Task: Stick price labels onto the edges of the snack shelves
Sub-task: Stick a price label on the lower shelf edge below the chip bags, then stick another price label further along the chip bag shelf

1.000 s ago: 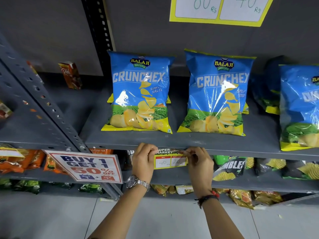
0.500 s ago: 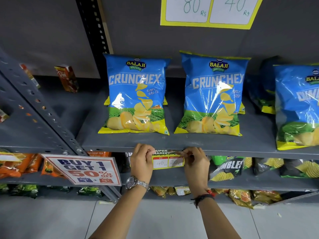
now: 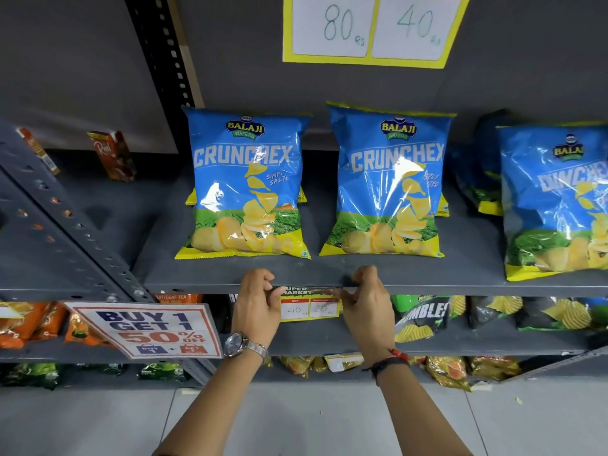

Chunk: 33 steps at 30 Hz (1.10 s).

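Head view of a grey metal snack shelf (image 3: 427, 274). A yellow price label (image 3: 309, 304), headed "SUPER MARKET" and bearing two white boxes marked 40 and 20, lies against the front edge of this shelf, hanging just below it, between the two hands. The left hand (image 3: 256, 304), with a wristwatch (image 3: 245, 344) on its wrist, has its fingers curled and pinches the label's left end; the right hand (image 3: 368, 304), with a red and black thread band (image 3: 390, 358) on its wrist, is likewise curled and pinches the right end, its fingertips touching the shelf edge. On the shelf above the label stand two blue Crunchex chip bags, one left (image 3: 245, 189) and one right (image 3: 388, 182), with a third bag (image 3: 559, 202) further right. A "Buy 1 Get 1 50% Off" sign (image 3: 148, 330) hangs from the neighbouring rack at lower left. A larger price card (image 3: 375, 28) reading 80 and 40 is fixed on the edge above.
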{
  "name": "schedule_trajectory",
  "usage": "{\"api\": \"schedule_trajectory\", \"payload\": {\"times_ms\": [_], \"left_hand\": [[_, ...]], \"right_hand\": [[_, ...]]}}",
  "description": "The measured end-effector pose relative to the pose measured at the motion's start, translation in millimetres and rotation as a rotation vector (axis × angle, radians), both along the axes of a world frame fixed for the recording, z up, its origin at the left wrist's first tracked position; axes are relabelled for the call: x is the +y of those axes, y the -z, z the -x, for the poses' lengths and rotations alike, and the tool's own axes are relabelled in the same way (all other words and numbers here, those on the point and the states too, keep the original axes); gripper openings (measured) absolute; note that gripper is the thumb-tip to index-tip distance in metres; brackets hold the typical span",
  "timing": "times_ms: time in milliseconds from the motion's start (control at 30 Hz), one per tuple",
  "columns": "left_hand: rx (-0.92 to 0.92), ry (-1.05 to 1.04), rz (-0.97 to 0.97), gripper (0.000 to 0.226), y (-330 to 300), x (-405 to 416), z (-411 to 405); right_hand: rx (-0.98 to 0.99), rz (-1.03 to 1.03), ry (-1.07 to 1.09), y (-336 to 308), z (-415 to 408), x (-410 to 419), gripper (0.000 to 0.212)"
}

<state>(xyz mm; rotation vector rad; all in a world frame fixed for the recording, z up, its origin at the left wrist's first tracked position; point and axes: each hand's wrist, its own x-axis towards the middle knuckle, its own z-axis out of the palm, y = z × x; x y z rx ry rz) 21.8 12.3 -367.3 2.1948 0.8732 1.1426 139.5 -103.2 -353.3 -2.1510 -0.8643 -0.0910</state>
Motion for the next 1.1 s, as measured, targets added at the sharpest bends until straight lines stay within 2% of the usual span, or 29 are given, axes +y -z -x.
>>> {"api": "schedule_trajectory", "payload": {"times_ms": [100, 167, 233, 333, 400, 733, 800, 867, 1000, 1100], "left_hand": [[0.006, 0.032, -0.095, 0.018, -5, -6, 2], [0.069, 0.088, -0.193, 0.028, -12, -14, -4], [0.121, 0.156, -0.264, 0.037, -23, -28, -19], [0.153, 0.261, -0.325, 0.039, -35, -55, -52], [0.162, 0.315, -0.344, 0.039, -38, -78, -81], [0.055, 0.427, -0.325, 0.035, -8, -242, -249], [0.085, 0.453, -0.304, 0.029, -4, -269, -280], [0.152, 0.486, -0.299, 0.025, 0, -290, -308], [0.236, 0.53, -0.229, 0.026, 7, -313, -353], [0.241, 0.512, -0.221, 0.027, 10, -326, -376]], "right_hand": [[-0.119, 0.057, -0.069, -2, -10, -22, 0.025], [-0.205, 0.107, -0.077, 0, -22, -44, 0.03], [-0.275, 0.177, -0.044, 6, -40, -69, 0.035], [-0.369, 0.213, 0.054, 7, -74, -106, 0.022], [-0.415, 0.205, 0.102, 5, -101, -130, 0.024], [-0.526, 0.218, 0.167, -15, -276, -284, 0.035], [-0.563, 0.249, 0.198, -21, -310, -311, 0.042], [-0.611, 0.28, 0.221, -27, -339, -326, 0.039], [-0.637, 0.322, 0.066, -30, -378, -337, 0.028], [-0.704, 0.318, -0.031, -26, -376, -351, 0.027]]}}
